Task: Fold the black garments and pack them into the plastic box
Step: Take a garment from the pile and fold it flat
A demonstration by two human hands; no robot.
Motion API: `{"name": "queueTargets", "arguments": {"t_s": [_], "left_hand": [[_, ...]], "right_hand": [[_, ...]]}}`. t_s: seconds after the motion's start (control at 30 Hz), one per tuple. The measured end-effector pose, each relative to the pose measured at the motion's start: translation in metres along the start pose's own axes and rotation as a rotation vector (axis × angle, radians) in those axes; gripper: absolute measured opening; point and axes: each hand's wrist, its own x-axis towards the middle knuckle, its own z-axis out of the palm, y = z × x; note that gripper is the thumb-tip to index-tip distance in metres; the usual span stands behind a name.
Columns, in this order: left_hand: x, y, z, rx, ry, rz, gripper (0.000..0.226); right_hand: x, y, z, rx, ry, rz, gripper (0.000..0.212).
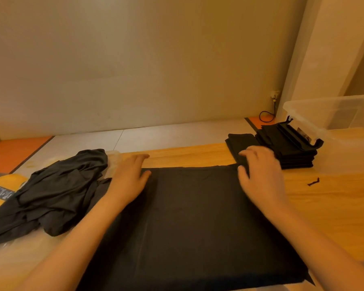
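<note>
Black garment (193,217): spread flat on the desk (334,206), between both grips.
Left grip (128,181): fingers straight, lying flat on its far left corner.
Right grip (261,173): fingers spread, blurred, on its far right corner.
Folded stack (290,150): just beyond the right one, beside the plastic box (334,114).

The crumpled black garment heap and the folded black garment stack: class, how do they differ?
The crumpled black garment heap lies loose and wrinkled; the folded black garment stack sits in flat, squared layers. The heap sprawls at left; the stack is compact, beside the clear plastic box. Both are black cloth on the wooden table.
</note>
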Motion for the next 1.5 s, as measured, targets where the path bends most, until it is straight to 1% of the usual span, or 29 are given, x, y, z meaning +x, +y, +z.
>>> {"name": "queueTargets", "arguments": {"t_s": [0.03, 0.1, 0.17, 0.2, 0.23, 0.3, 0.4, 0.5, 0.53, 0.6, 0.63, 0.7, 0.77, 0.8, 0.83, 0.9, 0.97, 1.03, 1.13, 1.27, 1.3, 1.4, 1.43, 1.5], "left_hand": [[-0.021, 0.015, -0.001, -0.037, -0.052, 0.047, 0.055], [-0.060, 0.040, 0.004, 0.009, -0.241, 0.134, 0.066], [-0.084, 0.052, 0.015, 0.119, -0.415, 0.148, 0.080], [-0.089, 0.053, 0.021, 0.164, -0.464, 0.132, 0.085], [-0.091, 0.053, 0.025, 0.189, -0.488, 0.105, 0.087], [-0.092, 0.050, 0.031, 0.202, -0.470, 0.077, 0.088], [-0.089, 0.043, 0.035, 0.211, -0.442, 0.113, 0.090], [-0.073, 0.033, 0.037, 0.160, -0.442, 0.118, 0.100], [-0.067, 0.031, 0.035, 0.134, -0.432, 0.099, 0.094], [-0.062, 0.033, 0.031, 0.079, -0.387, 0.061, 0.069], [-0.065, 0.035, 0.028, 0.045, -0.342, 0.050, 0.062], [-0.083, 0.038, 0.014, -0.016, -0.286, 0.040, 0.061], [-0.115, 0.035, 0.000, -0.022, -0.294, 0.042, 0.063], [-0.133, 0.032, -0.006, -0.011, -0.307, 0.043, 0.065], [-0.150, 0.027, -0.011, -0.001, -0.321, 0.036, 0.066], [-0.174, 0.015, -0.016, 0.013, -0.317, 0.021, 0.072], [-0.184, 0.004, -0.015, 0.040, -0.303, 0.002, 0.087], [-0.191, -0.003, -0.011, 0.066, -0.292, -0.035, 0.101], [-0.196, -0.005, -0.003, 0.148, -0.227, -0.046, 0.107], [-0.205, -0.010, -0.003, 0.257, -0.221, 0.005, 0.102], [-0.209, -0.012, -0.005, 0.277, -0.209, 0.032, 0.100], [-0.225, -0.018, -0.015, 0.204, -0.105, 0.091, 0.081], [-0.229, -0.017, -0.018, 0.169, -0.081, 0.100, 0.079], [-0.233, -0.020, -0.024, 0.145, -0.095, 0.102, 0.077]], "right_hand": [[-0.021, -0.013, -0.007, 0.058, -0.054, -0.064, 0.044], [-0.060, -0.036, -0.011, 0.116, -0.248, -0.184, 0.051], [-0.084, -0.045, -0.001, 0.028, -0.465, -0.245, 0.064], [-0.088, -0.045, 0.008, -0.027, -0.539, -0.254, 0.072], [-0.089, -0.043, 0.015, -0.071, -0.599, -0.243, 0.075], [-0.084, -0.038, 0.024, -0.105, -0.665, -0.207, 0.065], [-0.078, -0.037, 0.031, -0.127, -0.653, -0.219, 0.060], [-0.062, -0.038, 0.040, -0.094, -0.645, -0.261, 0.060], [-0.055, -0.039, 0.042, -0.079, -0.657, -0.277, 0.059], [-0.043, -0.040, 0.040, -0.055, -0.660, -0.297, 0.057], [-0.041, -0.040, 0.035, -0.040, -0.636, -0.299, 0.057], [-0.052, -0.039, 0.019, 0.008, -0.550, -0.295, 0.057], [-0.077, -0.038, -0.005, 0.056, -0.502, -0.299, 0.059], [-0.093, -0.036, -0.015, 0.057, -0.504, -0.302, 0.061], [-0.110, -0.034, -0.023, 0.053, -0.525, -0.305, 0.067], [-0.137, -0.024, -0.028, 0.014, -0.554, -0.307, 0.085], [-0.151, -0.014, -0.023, -0.088, -0.525, -0.308, 0.097], [-0.159, -0.008, -0.015, -0.193, -0.494, -0.312, 0.098], [-0.163, -0.006, -0.007, -0.213, -0.461, -0.272, 0.092], [-0.167, 0.002, -0.007, -0.224, -0.386, -0.344, 0.080], [-0.168, 0.004, -0.009, -0.208, -0.370, -0.353, 0.082], [-0.172, 0.019, -0.015, -0.149, -0.309, -0.371, 0.090], [-0.174, 0.026, -0.017, -0.129, -0.275, -0.390, 0.090], [-0.178, 0.039, -0.021, -0.091, -0.228, -0.441, 0.088]]}}
